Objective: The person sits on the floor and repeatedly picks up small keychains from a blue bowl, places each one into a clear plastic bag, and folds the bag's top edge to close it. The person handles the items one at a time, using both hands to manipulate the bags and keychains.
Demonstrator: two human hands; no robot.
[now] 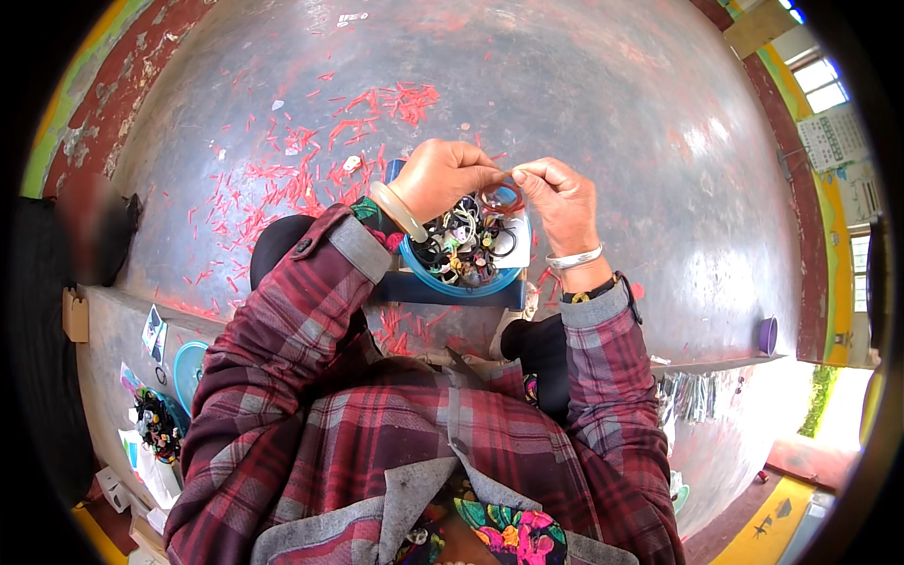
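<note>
My left hand [441,176] and my right hand [562,202] meet fingertip to fingertip above a blue basin [435,285]. Both are closed in a pinch. The thing between the fingertips is very small and mostly hidden; I cannot tell its kind. Just below them shows a reddish-brown ring [502,195]; whether it hangs from the fingers or rests on the basin's contents is unclear. Inside the basin lies a tangle of black hair ties [466,247] with small coloured ornaments. A white piece [514,241] sits at its right side.
Red strips [282,184] litter the grey floor ahead and to the left. Under the basin is a dark blue support [414,290]. At left are another blue basin [191,372] and a pile of dark bands [158,424]. A purple pot [768,335] stands far right.
</note>
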